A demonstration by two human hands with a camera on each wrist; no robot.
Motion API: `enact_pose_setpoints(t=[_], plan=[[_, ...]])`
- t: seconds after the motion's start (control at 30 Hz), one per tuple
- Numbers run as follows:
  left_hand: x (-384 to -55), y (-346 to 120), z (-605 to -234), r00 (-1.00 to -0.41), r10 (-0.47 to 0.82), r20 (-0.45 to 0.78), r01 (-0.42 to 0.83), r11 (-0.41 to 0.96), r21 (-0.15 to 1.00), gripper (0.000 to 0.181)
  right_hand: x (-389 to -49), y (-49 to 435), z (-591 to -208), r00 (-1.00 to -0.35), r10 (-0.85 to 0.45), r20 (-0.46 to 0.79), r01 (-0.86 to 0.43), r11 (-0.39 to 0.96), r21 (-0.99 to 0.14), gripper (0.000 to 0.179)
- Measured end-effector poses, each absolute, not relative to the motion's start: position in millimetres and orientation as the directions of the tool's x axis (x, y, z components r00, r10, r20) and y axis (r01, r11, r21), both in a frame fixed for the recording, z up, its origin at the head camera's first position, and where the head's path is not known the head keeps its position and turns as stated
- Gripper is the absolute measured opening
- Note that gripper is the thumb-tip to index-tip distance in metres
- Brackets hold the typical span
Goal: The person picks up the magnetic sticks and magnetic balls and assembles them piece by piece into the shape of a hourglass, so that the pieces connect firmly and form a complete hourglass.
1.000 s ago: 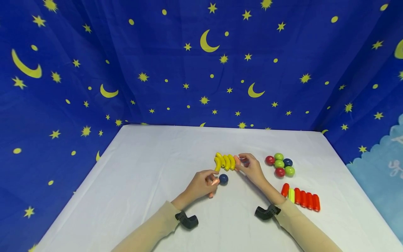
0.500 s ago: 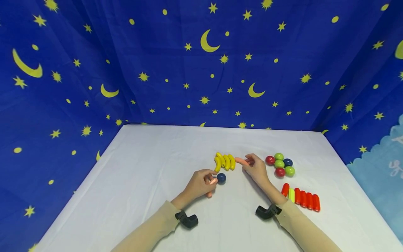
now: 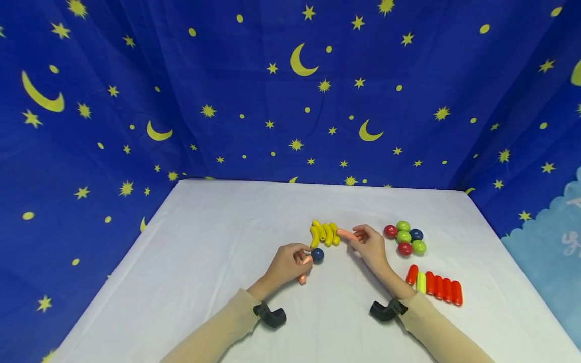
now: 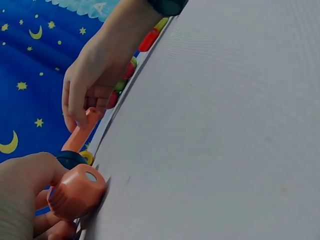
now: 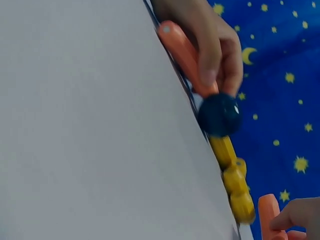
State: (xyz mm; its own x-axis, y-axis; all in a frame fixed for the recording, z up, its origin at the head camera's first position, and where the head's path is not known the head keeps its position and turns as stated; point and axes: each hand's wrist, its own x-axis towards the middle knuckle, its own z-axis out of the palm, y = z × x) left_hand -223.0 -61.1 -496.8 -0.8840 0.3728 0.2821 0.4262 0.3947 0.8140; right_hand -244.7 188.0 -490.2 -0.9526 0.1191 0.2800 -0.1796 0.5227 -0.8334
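I have the left hand (image 3: 286,264) pinching a salmon-orange piece (image 4: 75,195) between thumb and curled fingers, one end of it sticking out below the grip. A dark blue ball (image 3: 317,255) sits right at those fingertips; I can't tell from my feeds whether they touch it. The right hand (image 3: 371,248) pinches a second salmon-orange stick (image 3: 346,234) by its near end, thumb against fingers with little gap, and its far end points at the right side of a cluster of yellow banana-shaped pieces (image 3: 328,235). I can't say for certain whether that tip touches the nearest banana.

Everything lies on or above a white table (image 3: 236,217). To the right of the right hand I see a loose group of balls: two red, three green and one blue (image 3: 416,235). Nearer the right sleeve (image 3: 436,322) there is a row of five red bars (image 3: 438,287) with one yellow-green bar (image 3: 421,283) among them.

The left hand's piece looks smooth and faceted, with a pale spot on its end; the right hand's looks slender, in the same colour. The bananas are glossy and curved, packed side by side
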Motion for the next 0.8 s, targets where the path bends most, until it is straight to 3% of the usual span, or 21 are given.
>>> enact_pose_setpoints(t=[0.63,0.8], plan=[[-230,-69,-501,-0.868,0.399,0.297,0.461,0.42,0.782,0.033,-220,161,-495,-0.923,-0.083,0.376,-0.373,0.436,-0.819,0.031],[-229,-70,-499,-0.866,0.413,0.283,0.459,0.429,0.778,0.034,-210,152,-482,-0.932,-0.103,0.348,-0.356,0.452,-0.818,0.032]])
